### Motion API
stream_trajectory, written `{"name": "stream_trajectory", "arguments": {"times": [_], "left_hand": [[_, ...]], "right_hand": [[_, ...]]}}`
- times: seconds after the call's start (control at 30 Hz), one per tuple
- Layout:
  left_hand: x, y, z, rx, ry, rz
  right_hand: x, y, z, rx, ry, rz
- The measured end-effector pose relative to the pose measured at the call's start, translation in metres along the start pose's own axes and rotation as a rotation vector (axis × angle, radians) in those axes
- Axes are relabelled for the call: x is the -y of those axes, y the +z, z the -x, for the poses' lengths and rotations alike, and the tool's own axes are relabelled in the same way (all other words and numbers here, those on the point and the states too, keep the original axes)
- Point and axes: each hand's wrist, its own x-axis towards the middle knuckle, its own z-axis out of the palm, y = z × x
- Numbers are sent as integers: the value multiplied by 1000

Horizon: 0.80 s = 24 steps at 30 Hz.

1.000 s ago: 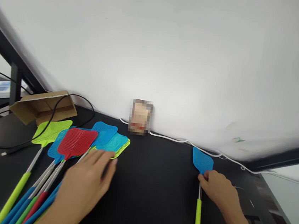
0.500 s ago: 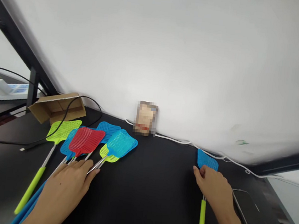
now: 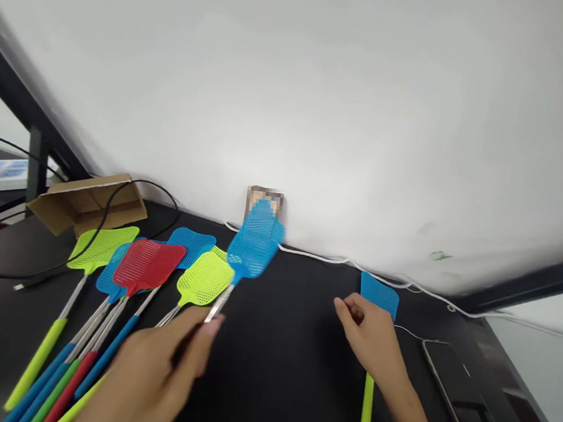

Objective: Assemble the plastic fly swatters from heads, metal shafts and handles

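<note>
Left hand (image 3: 157,366), fingers clamped on blue swatter (image 3: 256,247), just pulled it off pile (image 3: 147,267), apparently separating it; right hand's (image 3: 376,342) grip unclear.

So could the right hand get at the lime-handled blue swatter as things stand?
Probably yes: the right hand partly covers the lime-handled blue swatter in view, and nothing visible lies between them; whether they touch is hard to tell.

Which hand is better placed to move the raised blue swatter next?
Left, probably: the left hand holds the raised blue swatter by its silver shaft, while the right hand is away from it, over another blue swatter.
</note>
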Motion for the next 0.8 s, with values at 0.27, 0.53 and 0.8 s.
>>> {"name": "stream_trajectory", "arguments": {"times": [0.27,0.53,0.8], "left_hand": [[-43,144,-49,429,17,756],[-41,156,-75,449,-53,951],[-34,148,-78,548,-81,1110]], "right_hand": [[23,29,23,161,23,-682],[-9,23,19,101,145,-527],[-39,9,5,-69,124,27]]}}
